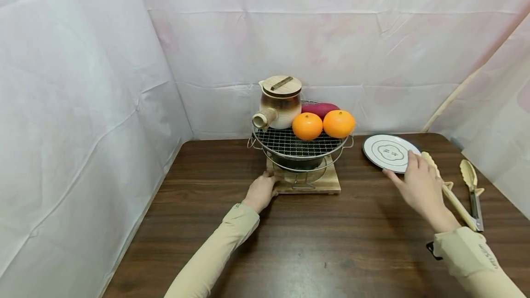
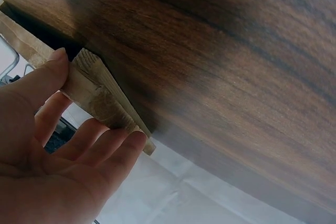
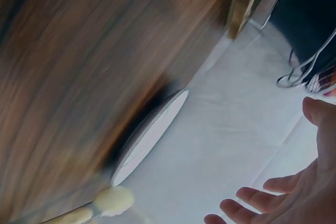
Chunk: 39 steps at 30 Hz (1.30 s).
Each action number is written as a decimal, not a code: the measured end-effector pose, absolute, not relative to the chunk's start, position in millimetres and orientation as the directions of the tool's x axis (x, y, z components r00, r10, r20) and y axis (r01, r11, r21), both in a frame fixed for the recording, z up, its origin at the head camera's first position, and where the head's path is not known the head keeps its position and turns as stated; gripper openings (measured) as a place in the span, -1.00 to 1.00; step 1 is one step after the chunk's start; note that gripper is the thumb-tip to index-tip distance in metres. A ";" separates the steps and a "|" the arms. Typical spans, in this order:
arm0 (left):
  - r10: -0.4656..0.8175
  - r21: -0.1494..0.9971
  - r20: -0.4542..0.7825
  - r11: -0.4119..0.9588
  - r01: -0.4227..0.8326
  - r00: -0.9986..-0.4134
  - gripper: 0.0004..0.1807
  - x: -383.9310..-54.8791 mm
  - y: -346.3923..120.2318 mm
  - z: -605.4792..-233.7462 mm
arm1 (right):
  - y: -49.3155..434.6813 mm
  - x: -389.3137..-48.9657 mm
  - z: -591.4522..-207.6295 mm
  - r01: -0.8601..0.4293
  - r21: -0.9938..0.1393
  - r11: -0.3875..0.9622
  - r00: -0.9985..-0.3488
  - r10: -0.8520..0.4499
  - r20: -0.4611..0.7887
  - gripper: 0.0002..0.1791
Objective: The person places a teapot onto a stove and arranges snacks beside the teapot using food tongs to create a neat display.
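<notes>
My left hand (image 1: 261, 191) grips the near left corner of a square wooden board (image 1: 332, 183), thumb on one edge and curled fingers along another in the left wrist view. On that board stands a round grill (image 1: 285, 144) with a wire mesh top and side handles. It carries a clay teapot (image 1: 285, 111) with a wooden lid, two orange fruits (image 1: 307, 127) and a dark red sweet potato (image 1: 320, 108). Fingers spread and holding nothing, my right hand (image 1: 424, 187) hovers at the near right rim of a white plate (image 1: 378, 151) with a dark edge.
Right of the plate lies a pair of tongs (image 1: 468, 174), spread wide, with cream tips and metal handles. The dark wooden table (image 1: 331, 243) meets white cloth walls (image 1: 215, 59) at the back and sides.
</notes>
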<state>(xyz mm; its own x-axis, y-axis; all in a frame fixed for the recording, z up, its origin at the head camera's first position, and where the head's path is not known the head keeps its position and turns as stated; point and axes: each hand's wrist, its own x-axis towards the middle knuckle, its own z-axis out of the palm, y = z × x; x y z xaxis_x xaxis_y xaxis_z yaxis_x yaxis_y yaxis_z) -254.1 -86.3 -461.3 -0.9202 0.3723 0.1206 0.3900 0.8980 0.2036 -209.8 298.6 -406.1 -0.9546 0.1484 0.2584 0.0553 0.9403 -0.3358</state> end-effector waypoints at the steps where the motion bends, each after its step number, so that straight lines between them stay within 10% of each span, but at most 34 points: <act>1: 0.372 0.205 0.119 0.898 0.389 -0.921 -0.53 -254.0 -86.1 -461.2 | 294.3 -209.2 -405.6 0.040 -0.333 0.942 -0.953 0.136 0.270 0.04; 32: 0.356 0.147 0.013 0.924 0.354 -0.934 -0.37 -237.0 -92.0 -469.9 | 209.3 -178.0 -412.9 -0.309 -0.199 0.930 -0.902 -0.221 0.370 -0.17; 39: 0.330 0.088 0.151 0.934 0.345 -0.932 -0.30 -213.3 -93.1 -482.0 | 203.4 -167.6 -419.1 -0.331 -0.175 0.927 -0.891 -0.246 0.383 -0.17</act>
